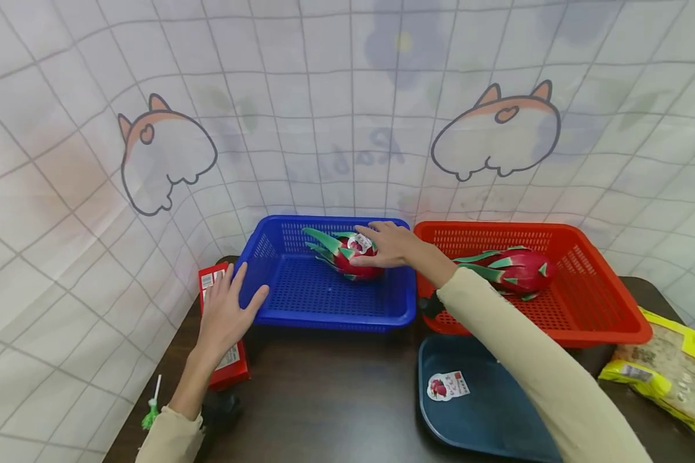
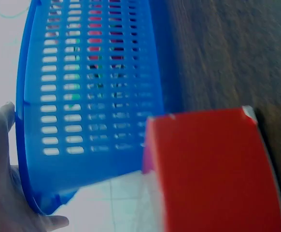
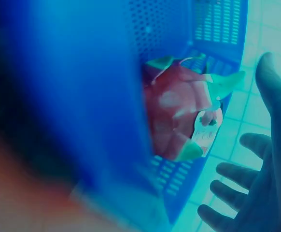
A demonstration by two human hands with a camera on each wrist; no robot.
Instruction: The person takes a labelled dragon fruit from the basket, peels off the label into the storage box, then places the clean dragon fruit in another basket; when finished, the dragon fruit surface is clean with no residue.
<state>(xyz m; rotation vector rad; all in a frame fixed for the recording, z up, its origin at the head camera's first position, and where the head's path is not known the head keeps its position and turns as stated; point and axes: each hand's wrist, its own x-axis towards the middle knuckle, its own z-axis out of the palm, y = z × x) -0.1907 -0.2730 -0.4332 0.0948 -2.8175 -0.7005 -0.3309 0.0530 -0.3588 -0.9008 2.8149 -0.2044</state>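
A pink dragon fruit (image 1: pixel 347 260) with green scales and a white sticker (image 1: pixel 360 244) lies in the blue basket (image 1: pixel 324 321), toward its right side. Over this fruit reaches my right hand (image 1: pixel 389 244); the right wrist view shows its fingers (image 3: pixel 237 174) spread, with a gap between them and the fruit (image 3: pixel 174 111). At the basket's left rim is my left hand (image 1: pixel 226 318), thumb and fingers apart. The left wrist view has that hand (image 2: pixel 5 179) beside the rim, but whether it presses on it is hard to tell.
Another dragon fruit (image 1: pixel 521 270) lies in the red basket (image 1: pixel 608 289) on the right. In front stands a dark blue tray (image 1: pixel 475 418) with a sticker (image 1: pixel 448 386). A red box (image 1: pixel 231 370), a green-wrapped lollipop (image 1: pixel 150 415) and a yellow-edged bag (image 1: pixel 672 366) lie at the sides.
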